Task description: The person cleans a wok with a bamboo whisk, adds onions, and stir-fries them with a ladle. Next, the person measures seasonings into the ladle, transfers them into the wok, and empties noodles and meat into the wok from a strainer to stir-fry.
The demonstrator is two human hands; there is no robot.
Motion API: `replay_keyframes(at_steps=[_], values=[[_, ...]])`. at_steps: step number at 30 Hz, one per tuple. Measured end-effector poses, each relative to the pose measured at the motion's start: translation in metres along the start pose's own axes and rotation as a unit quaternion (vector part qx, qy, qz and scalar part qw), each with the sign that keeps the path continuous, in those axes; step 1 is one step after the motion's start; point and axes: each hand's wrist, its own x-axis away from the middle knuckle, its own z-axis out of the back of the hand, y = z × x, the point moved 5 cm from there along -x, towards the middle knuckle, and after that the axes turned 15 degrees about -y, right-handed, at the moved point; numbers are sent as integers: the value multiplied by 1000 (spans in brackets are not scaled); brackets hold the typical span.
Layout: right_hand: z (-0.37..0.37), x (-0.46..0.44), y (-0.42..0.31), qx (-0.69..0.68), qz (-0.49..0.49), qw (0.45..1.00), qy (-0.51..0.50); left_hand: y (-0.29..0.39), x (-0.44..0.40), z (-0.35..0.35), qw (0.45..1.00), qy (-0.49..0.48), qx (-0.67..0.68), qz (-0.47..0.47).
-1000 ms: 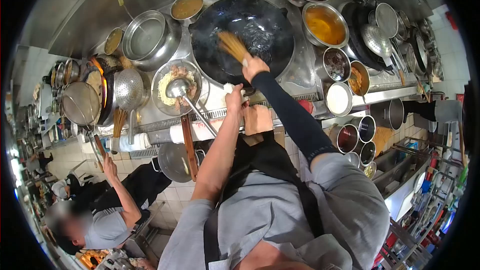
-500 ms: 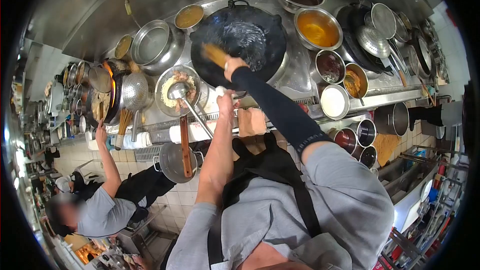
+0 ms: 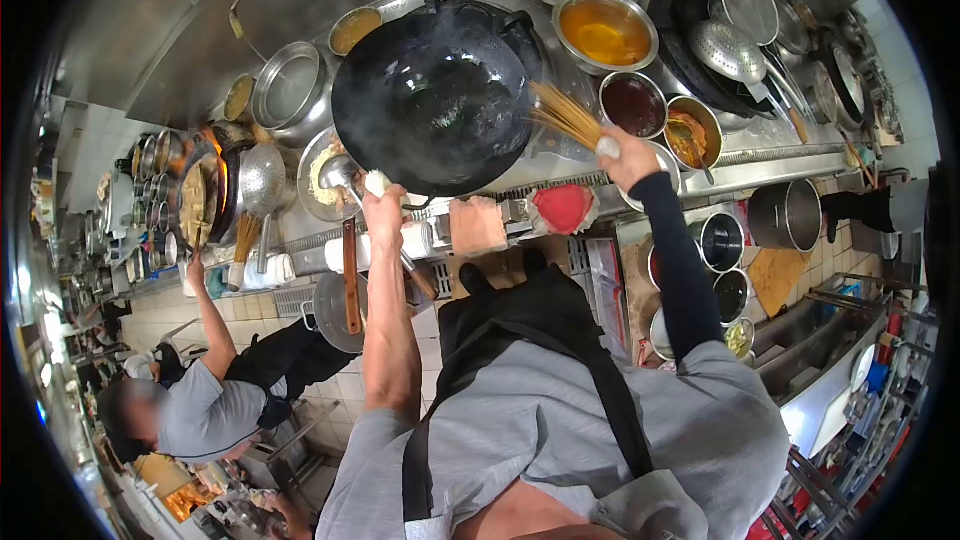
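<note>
My left hand [image 3: 382, 212] is closed at the near rim of a large black wok [image 3: 390, 140], by its loop handle, with a bit of white cloth [image 3: 376, 183] showing at the fingers. The wok looks wet inside, and faint steam hangs over it. In my right hand [image 3: 630, 158] is a bamboo wok brush [image 3: 568, 118], its bristles pointing left at the wok's right edge. Left of the wok, a ladle [image 3: 342, 172] rests in a bowl of pale food and meat pieces [image 3: 312, 195].
Pans of orange liquid [image 3: 605, 30] and dark red sauce [image 3: 633, 105] stand right of the wok. A folded pinkish cloth [image 3: 478, 226] and a red-centred cloth [image 3: 563, 210] lie on the front ledge. At the left, a co-worker [image 3: 215, 390] reaches to another wok over flame.
The brush has swung right, from inside the wok to its right edge. The wok has shifted left and tilted, and the swirling water in it has largely gone.
</note>
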Motion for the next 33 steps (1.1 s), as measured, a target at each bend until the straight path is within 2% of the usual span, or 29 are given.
replay_keyframes(at_steps=[1, 2, 3, 5, 6, 9, 11, 13, 15, 17, 19, 22, 24, 25, 26, 27, 28, 29, 31, 33], values=[[-9, 14, 7, -30, -40, 999, -1, 8, 4, 0, 1000, 14, -12, -6], [-21, 23, 15, -139, -95, 985, -24, 46, 27, -12, 999, 27, -33, -31], [-31, 29, 20, -246, -148, 957, -48, 54, 28, -11, 998, 32, -48, -30], [-34, 25, 14, -319, -151, 934, -54, 70, 30, -11, 993, 54, -89, -55], [-35, 20, 9, -355, -152, 921, -58, 82, 36, -13, 985, 81, -134, -71], [-30, -31, -4, -334, -56, 941, -29, 90, 37, -20, 959, 93, -209, -168], [-15, -61, -41, -402, -53, 914, -24, 116, 68, -45, 946, 116, -240, -184], [-31, -108, -50, -461, -39, 886, -13, 124, 89, -61, 936, 119, -253, -215], [-33, -115, -97, -600, -73, 797, -1, 107, 96, -66, 913, 128, -302, -241], [-62, -116, -123, -660, -12, 751, -12, 96, 114, -78, 897, 130, -315, -282], [-75, -57, -164, -593, 19, 801, -86, 84, 119, -85, 860, 144, -368, -324], [-87, 19, -166, -378, 108, 907, -153, 79, 106, -80, 888, 145, -322, -294], [-107, -18, -81, -67, 32, 982, -173, 86, 99, -73, 901, 146, -307, -271], [-111, -44, -30, 51, -48, 982, -173, 88, 98, -69, 898, 157, -296, -285], [-61, -51, -30, 37, -85, 990, -111, 87, 98, -65, 904, 159, -276, -286], [-31, -51, -34, 78, -87, 991, -69, 86, 93, -64, 908, 167, -251, -290], [-22, -60, -35, 148, -132, 972, -127, 84, 93, -62, 905, 175, -259, -288], [0, -48, -63, 165, -116, 963, -177, 82, 99, -59, 910, 175, -259, -271], [1, -26, -89, 133, -26, 974, -179, 88, 96, -63, 918, 188, -240, -254], [-9, 3, -130, 20, 76, 991, -111, 88, 94, -63, 923, 182, -231, -249]])
